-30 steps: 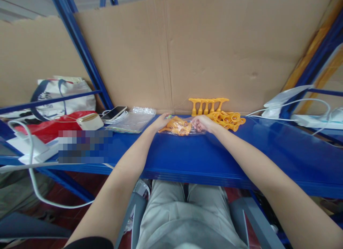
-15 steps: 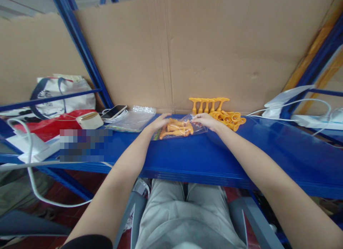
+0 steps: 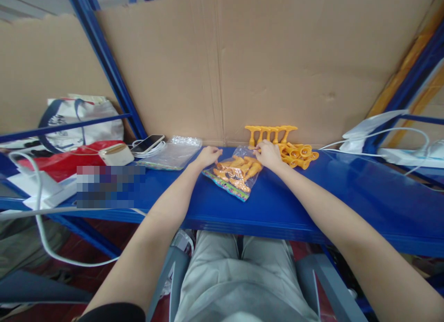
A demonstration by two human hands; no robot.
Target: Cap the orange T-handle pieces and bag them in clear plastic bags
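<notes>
A clear plastic bag (image 3: pixel 255 182) with a colourful printed strip along its front edge lies on the blue tabletop between my hands. Inside it are several orange-yellow plastic pieces (image 3: pixel 236 167) with flared ends. My right hand (image 3: pixel 269 154) has its fingers pinched at the bag's upper right edge. At the upper left of the bag, my left hand (image 3: pixel 209 156) is closed with fingertips together; whether it grips the film does not show. Behind my right hand, similar yellow pieces (image 3: pixel 301 153) lie heaped, and a row of them (image 3: pixel 272 129) stands against the cardboard.
Flat clear bags (image 3: pixel 169 155) lie stacked left of my left hand. Beyond them are a phone (image 3: pixel 149 144) on a coiled white cable, a red bag (image 3: pixel 76 158) and a white power strip (image 3: pixel 52 195). Cardboard (image 3: pixel 277 58) walls the back. White cables (image 3: pixel 367 152) run at right.
The bag has turned so its printed strip, formerly at the left, faces the front. My right hand has shifted slightly, and my left fingers have drawn in.
</notes>
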